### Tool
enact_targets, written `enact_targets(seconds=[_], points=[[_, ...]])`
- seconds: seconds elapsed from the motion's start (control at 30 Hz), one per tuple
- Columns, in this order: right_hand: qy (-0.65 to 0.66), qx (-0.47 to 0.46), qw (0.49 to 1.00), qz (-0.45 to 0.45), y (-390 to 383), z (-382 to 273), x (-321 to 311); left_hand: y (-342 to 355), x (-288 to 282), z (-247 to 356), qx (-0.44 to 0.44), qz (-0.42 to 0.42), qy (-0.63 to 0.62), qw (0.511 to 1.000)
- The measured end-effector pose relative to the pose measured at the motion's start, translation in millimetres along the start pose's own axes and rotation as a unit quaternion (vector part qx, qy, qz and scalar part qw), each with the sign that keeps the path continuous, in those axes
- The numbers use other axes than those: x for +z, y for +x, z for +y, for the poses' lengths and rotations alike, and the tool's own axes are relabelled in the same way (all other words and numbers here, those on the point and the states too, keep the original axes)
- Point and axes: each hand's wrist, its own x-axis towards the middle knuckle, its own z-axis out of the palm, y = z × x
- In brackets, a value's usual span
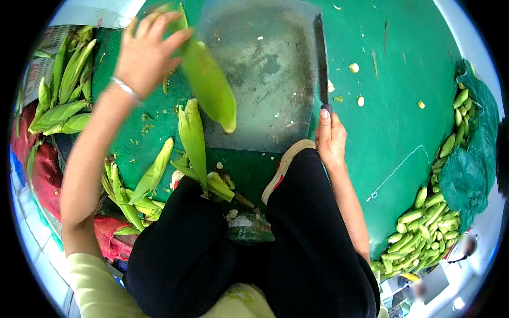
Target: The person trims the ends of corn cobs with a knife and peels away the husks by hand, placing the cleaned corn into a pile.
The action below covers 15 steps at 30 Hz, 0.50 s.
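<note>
My left hand (151, 50), blurred by motion, is at the upper left with its fingers round the upper part of a green ear of corn in its husk (209, 87). The ear's thick end points down over the grey cutting board (265, 90). In my right hand (331, 138) is the dark handle of a long knife (322, 58), its narrow blade standing along the board's right edge. Another husked ear (192, 135) lies by the board's lower left corner, near my left knee. A pale green ear (154, 169) rests farther left.
Corn ears fill a crate (50, 40) and red mesh sacking (47, 175) on the left. Many trimmed ears (424, 228) spill from a green sack (469, 169) at right. Cut pieces (354, 68) and white string (397, 169) lie on the green floor (382, 132).
</note>
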Motion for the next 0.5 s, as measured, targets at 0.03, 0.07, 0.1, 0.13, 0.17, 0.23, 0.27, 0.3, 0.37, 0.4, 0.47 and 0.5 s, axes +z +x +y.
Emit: enact_targets(seconds=[0.03, 0.07, 0.1, 0.13, 0.17, 0.23, 0.27, 0.3, 0.37, 0.4, 0.47, 0.5], points=[[-0.017, -0.013, 1.0, 0.002, 1.0, -1.7, -4.6, 1.2, 5.1, 22.9, -0.074, 0.016, -0.034, 0.997], [-0.036, -0.026, 0.999, -0.012, -4.6, 6.0, -5.4, -4.2, 18.9, 45.7, -0.162, -0.033, -0.141, 0.976], [-0.049, -0.042, 0.997, -0.031, -16.1, 14.5, 3.2, -16.1, 39.0, 64.6, -0.251, -0.144, -0.231, 0.929], [-0.05, -0.03, 0.994, -0.088, -31.8, 17.4, 7.8, -29.1, 61.6, 87.8, -0.303, -0.189, -0.293, 0.887], [-0.021, -0.033, 0.992, -0.12, -49.0, 24.0, 7.6, -25.7, 62.4, 96.8, -0.365, -0.216, -0.426, 0.799], [0.038, -0.039, 0.989, -0.137, -83.5, 16.9, 1.8, -28.1, 69.8, 110.9, -0.338, -0.158, -0.415, 0.83], [0.02, 0.004, 0.985, -0.173, -88.4, 18.0, 0.0, -31.9, 71.9, 111.4, -0.324, -0.135, -0.421, 0.836], [0.03, 0.008, 0.985, -0.172, -89.4, 18.3, -0.7, -40.3, 70.4, 109.5, -0.326, -0.141, -0.426, 0.832], [0.063, -0.025, 0.988, -0.137, -74.2, 7.5, -2.4, -42.1, 52.2, 93.3, -0.203, -0.187, -0.331, 0.902], [0.081, -0.06, 0.989, -0.108, -62.1, -1.5, -2.8, -45.1, 48.5, 89.6, -0.198, -0.186, -0.331, 0.904], [0.103, -0.038, 0.987, -0.116, -38.4, -28.1, 5.1, -64.4, 40.1, 90.5, -0.179, -0.206, -0.299, 0.914], [0.114, -0.025, 0.985, -0.13, -28.0, -23.4, 16.6, -63.8, 34.1, 90.5, -0.184, -0.224, -0.285, 0.914]])
